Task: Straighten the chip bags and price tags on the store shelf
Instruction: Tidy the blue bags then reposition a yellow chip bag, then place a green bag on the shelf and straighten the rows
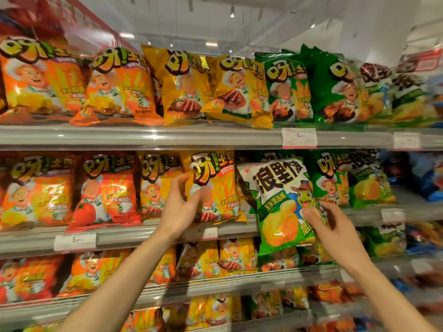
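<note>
A green and white chip bag (280, 202) with a turtle cartoon hangs tilted in front of the second shelf, its bottom dropping below the shelf edge. My right hand (330, 226) pinches its lower right side. My left hand (179, 207) is spread open against a yellow chip bag (215, 185) on the same shelf, fingers apart, holding nothing. White price tags sit in the shelf rails: one (299, 138) under the top shelf, one (75, 240) at the left of the second shelf.
Rows of orange (36, 77), yellow (184, 87) and green (290, 89) chip bags fill the top shelf; some lean. Red and orange bags (105, 190) stand left on the second shelf. Lower shelves hold more bags. Blue bags (417, 173) are at far right.
</note>
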A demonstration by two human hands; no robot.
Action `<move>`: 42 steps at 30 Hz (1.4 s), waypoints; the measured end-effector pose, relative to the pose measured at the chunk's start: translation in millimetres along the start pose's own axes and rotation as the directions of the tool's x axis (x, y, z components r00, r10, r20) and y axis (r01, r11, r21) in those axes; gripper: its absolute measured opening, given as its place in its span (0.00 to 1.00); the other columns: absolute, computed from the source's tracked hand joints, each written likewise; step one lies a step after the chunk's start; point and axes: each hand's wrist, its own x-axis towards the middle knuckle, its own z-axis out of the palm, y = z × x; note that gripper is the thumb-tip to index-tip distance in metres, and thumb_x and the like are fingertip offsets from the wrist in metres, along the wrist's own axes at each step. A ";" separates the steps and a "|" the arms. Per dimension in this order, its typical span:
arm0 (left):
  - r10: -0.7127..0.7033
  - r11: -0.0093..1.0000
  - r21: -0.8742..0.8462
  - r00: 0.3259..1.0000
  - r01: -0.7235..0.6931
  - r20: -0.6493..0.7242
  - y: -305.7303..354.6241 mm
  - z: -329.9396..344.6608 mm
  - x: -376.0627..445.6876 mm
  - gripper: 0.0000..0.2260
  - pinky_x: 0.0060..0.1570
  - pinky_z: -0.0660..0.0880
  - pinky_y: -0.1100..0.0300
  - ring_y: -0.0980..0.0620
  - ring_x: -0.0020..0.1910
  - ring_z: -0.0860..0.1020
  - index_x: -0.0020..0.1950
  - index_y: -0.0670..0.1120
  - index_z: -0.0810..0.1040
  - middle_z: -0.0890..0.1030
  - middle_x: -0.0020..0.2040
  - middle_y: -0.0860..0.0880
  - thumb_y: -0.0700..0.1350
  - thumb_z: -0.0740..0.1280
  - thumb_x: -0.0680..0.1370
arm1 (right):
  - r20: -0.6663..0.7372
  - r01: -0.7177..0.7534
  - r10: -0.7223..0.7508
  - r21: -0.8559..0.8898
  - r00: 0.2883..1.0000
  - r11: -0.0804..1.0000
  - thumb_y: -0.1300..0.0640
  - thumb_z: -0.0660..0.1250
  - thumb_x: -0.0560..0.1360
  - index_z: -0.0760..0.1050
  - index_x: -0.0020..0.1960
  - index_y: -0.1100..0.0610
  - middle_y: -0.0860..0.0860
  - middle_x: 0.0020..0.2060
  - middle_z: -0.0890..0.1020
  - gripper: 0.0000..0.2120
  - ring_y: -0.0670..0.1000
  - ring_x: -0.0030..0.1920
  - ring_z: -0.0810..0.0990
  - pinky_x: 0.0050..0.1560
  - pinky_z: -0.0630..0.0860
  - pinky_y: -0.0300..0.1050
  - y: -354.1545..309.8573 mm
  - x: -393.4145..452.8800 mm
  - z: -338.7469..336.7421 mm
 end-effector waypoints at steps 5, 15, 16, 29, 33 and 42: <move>-0.041 0.999 0.011 0.999 0.041 0.032 4.9 34.6 32.6 0.25 0.62 0.75 0.54 0.52 0.63 0.74 0.73 0.49 0.64 0.72 0.67 0.51 0.52 0.68 0.79 | -0.033 -0.033 0.033 0.008 0.999 0.999 0.35 0.66 0.72 0.67 0.71 0.50 0.47 0.63 0.77 0.33 0.50 0.64 0.75 0.65 0.70 0.51 16.4 -7.0 -12.3; -0.023 0.980 0.200 0.993 -0.001 0.119 -4.7 43.0 37.7 0.30 0.71 0.65 0.50 0.44 0.73 0.67 0.79 0.45 0.56 0.65 0.77 0.45 0.53 0.63 0.81 | -0.009 -0.067 0.068 0.054 0.998 0.996 0.37 0.65 0.74 0.66 0.72 0.50 0.44 0.62 0.72 0.31 0.45 0.63 0.68 0.64 0.66 0.47 19.0 -8.9 -2.9; 0.005 0.976 0.216 0.993 -0.031 0.118 -3.3 39.1 32.0 0.31 0.73 0.64 0.50 0.44 0.74 0.65 0.80 0.46 0.54 0.63 0.78 0.46 0.53 0.62 0.82 | -0.010 -0.068 0.069 0.074 0.998 0.995 0.38 0.66 0.75 0.67 0.71 0.50 0.44 0.61 0.72 0.30 0.44 0.62 0.68 0.63 0.66 0.45 18.1 -9.8 0.0; 0.020 0.999 -0.049 0.922 -0.001 0.386 -5.1 30.7 -62.4 0.33 0.63 0.74 0.58 0.65 0.63 0.74 0.73 0.66 0.62 0.73 0.70 0.57 0.69 0.68 0.70 | 0.112 -0.188 0.165 0.250 0.980 0.950 0.43 0.69 0.76 0.69 0.64 0.45 0.37 0.56 0.75 0.19 0.42 0.62 0.72 0.64 0.69 0.41 -0.3 -45.3 85.3; -0.010 0.988 -0.138 0.920 0.070 0.392 -7.8 34.4 -82.1 0.30 0.62 0.72 0.69 0.75 0.61 0.71 0.73 0.60 0.65 0.73 0.67 0.65 0.57 0.72 0.74 | 0.138 -0.242 0.209 0.304 0.968 0.922 0.31 0.74 0.63 0.71 0.61 0.39 0.44 0.59 0.80 0.31 0.46 0.60 0.79 0.62 0.76 0.52 18.7 -56.8 90.4; -0.043 0.998 -0.026 0.948 0.054 0.314 26.3 116.5 -135.1 0.25 0.61 0.69 0.68 0.71 0.63 0.70 0.67 0.66 0.66 0.73 0.65 0.65 0.60 0.71 0.73 | 0.329 -0.276 0.150 0.379 0.932 0.884 0.50 0.74 0.73 0.71 0.57 0.46 0.47 0.53 0.80 0.17 0.38 0.48 0.82 0.49 0.76 0.34 72.1 -55.4 -2.7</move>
